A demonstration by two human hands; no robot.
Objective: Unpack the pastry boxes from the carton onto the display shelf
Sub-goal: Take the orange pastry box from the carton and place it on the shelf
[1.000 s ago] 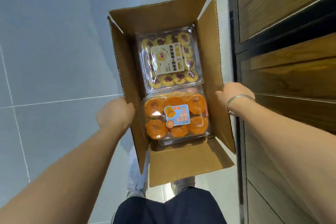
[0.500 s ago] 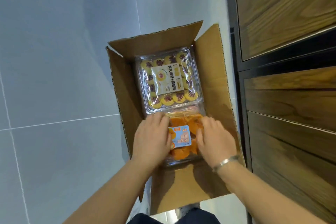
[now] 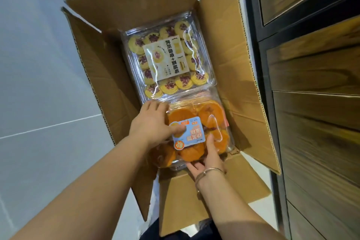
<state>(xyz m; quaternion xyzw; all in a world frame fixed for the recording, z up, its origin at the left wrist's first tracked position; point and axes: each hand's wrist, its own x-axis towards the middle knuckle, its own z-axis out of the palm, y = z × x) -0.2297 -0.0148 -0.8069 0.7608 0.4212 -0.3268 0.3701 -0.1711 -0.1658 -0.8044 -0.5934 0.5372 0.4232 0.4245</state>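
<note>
Nearest me, a flap of the carton folds out below my wrists, and its side flaps rise on either side of my arms. My right hand grips the orange pastry box at its near edge, thumb on the lid and fingers underneath. My left hand clasps the box's left side, thumb on the label. It lies in the carton's near half, touching the cookie box beyond. Grey tiled floor lies to the left, a wooden cabinet to the right.

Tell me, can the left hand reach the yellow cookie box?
Probably yes: the yellow cookie box lies uncovered just beyond the left hand, carton flaps open. But that hand is gripping the orange pastry box.
</note>
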